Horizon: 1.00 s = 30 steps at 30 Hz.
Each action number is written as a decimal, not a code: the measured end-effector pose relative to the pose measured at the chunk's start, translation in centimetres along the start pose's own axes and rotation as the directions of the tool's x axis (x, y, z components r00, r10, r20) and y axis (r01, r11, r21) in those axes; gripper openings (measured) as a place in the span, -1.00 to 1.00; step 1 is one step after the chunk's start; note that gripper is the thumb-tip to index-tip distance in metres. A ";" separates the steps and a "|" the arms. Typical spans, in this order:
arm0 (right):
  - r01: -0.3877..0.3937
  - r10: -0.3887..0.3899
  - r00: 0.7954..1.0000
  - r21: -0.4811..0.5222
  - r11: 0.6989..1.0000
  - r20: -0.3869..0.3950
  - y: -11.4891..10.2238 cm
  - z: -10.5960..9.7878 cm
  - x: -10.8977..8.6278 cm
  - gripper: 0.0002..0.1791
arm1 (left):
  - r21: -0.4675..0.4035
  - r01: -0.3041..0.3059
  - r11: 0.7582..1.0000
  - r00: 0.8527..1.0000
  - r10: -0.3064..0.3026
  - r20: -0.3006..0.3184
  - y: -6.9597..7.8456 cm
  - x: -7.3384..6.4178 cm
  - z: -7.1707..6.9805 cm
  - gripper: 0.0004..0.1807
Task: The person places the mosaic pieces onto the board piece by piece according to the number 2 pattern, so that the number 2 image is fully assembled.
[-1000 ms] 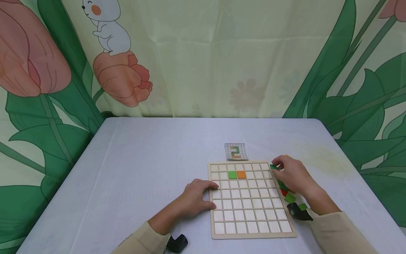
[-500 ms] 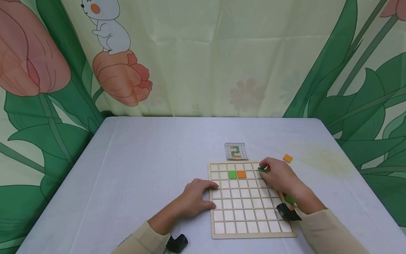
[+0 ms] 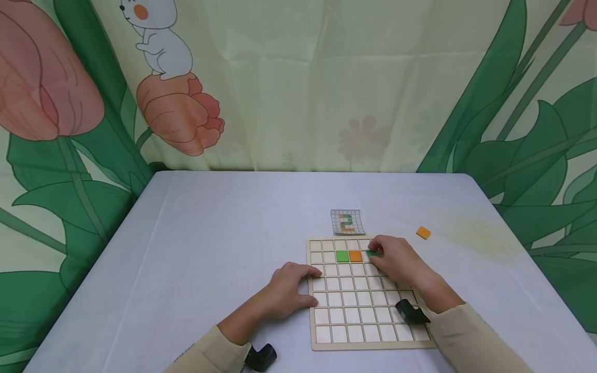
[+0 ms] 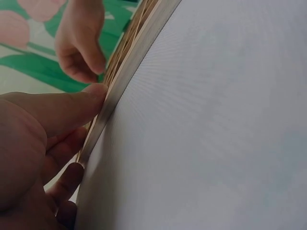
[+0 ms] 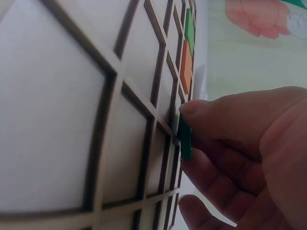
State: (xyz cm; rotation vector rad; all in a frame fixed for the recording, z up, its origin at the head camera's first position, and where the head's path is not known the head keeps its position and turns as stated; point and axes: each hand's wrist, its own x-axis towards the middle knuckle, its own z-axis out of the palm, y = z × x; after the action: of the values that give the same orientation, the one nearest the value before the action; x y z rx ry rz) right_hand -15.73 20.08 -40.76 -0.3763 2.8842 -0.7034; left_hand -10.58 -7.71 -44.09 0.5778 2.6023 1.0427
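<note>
A: ok so where's the dark green tile (image 3: 373, 254) at rn?

B: pinched in the right hand (image 3: 398, 259), thumb on one side, fingers on the other. It's over the wooden grid board (image 3: 370, 346), second row from the far edge, just right of the orange tile (image 3: 355, 256). Can't tell if it's touching the cell. Left hand (image 3: 288, 290) isn't pinching anything, thumb and index spread with the tips on the board's left rim.

A: any tips for seating it?

B: imo square it to the slats first, let one edge touch down, lower the rest, then press flat. Keep those left fingertips planted so the board doesn't skate.

A: much room to work?

B: tight on the left, light green tile (image 3: 342, 256) and the orange one sit side by side there. More space coming from above or the right. I'd lift straight off after and watch the printed card (image 3: 345, 221) by the far rim. Loose yellow-orange tile (image 3: 423, 232) is well apart, past the far right corner.
</note>
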 end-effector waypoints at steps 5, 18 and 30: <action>0.019 -0.019 1.000 0.020 1.000 0.001 0.1 0.3 0.0 -0.84 | 0.002 0.001 1.000 1.000 -0.001 0.002 0.1 -0.1 0.0 -0.44; -0.005 0.005 1.000 0.029 1.000 0.014 -0.3 0.4 0.2 -0.79 | -0.006 0.001 1.000 1.000 -0.001 -0.005 0.1 -0.2 0.1 -0.45; 0.013 -0.015 1.000 0.067 0.998 0.019 -0.4 0.0 -0.3 -0.73 | -0.001 -0.004 1.000 1.000 0.004 -0.008 0.0 -0.2 0.0 -0.45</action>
State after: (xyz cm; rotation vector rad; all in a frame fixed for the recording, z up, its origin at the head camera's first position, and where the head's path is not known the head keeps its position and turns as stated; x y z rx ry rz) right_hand -15.41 19.83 -40.53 -0.3931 2.8337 -0.7919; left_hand -10.44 -7.78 -44.14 0.5798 2.6085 1.0501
